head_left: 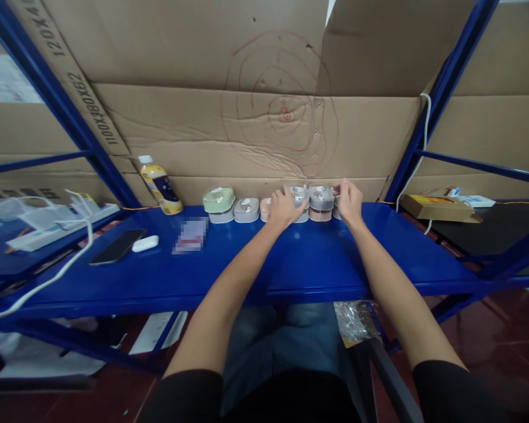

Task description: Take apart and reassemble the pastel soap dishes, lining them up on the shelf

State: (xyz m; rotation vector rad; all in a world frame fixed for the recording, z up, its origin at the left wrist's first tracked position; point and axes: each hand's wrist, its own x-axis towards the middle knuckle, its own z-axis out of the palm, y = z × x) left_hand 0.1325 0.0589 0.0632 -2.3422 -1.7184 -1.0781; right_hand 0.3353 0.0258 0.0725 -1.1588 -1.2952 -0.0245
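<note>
Along the back of a blue steel shelf (379, 258) stands a row of rounded pastel cases with round grey centres. My left hand (284, 208) is on a grey case (298, 195), its fingertips partly hidden. My right hand (349, 202) pinches the edge of a case with a green rim (335, 191), right of a grey case (321, 197) stacked on a pink one (320, 215). A pale green case (218, 200) sits on a white one (221, 217), and a mauve-grey case (245, 210) stands beside them.
On the shelf, left of the cases, are a yellow-labelled bottle (160, 185), a blurred packet (189, 235), a white earbud case (145, 243), a black smartphone (118, 247) and a white power strip (62, 229). Cardboard sheets (247, 129) back the shelf.
</note>
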